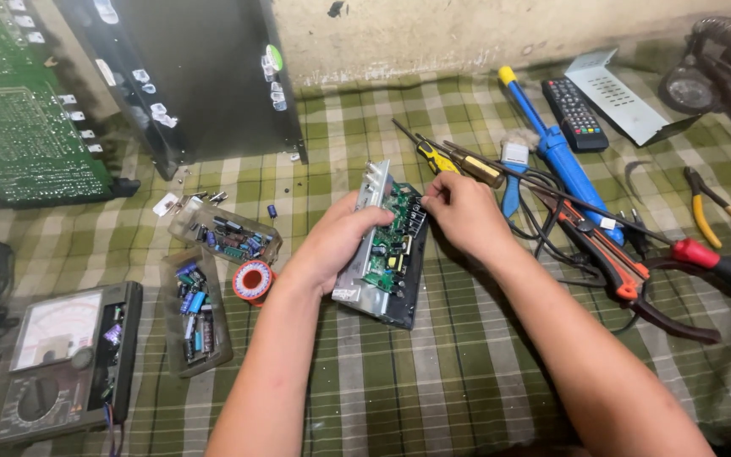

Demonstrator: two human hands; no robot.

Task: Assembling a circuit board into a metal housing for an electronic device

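Your forearms came up from the bottom edge, and between them lay the green checked cloth covering the work surface. Your left hand was curled around the left side of a small green circuit board in its black and grey metal tray, thumb on top and fingers underneath, gripping it slightly lifted and tilted over the cloth at centre. Your right hand pinched the board's upper right corner, fingertips closed on the black parts there.

Just left of your left wrist sat a red and white solder spool. Beside it lay two clear plastic packets of small blue and black components, one upright and one slanted above it. An analogue multimeter with a pale dial face rested at lower left.

To your right you had a yellow-handled screwdriver, a blue desoldering pump with a yellow cap, a black remote control, red-handled cutters and yellow-handled pliers. A large green circuit board leaned at upper left, beside a black panel bearing small white stickers and one round green one.
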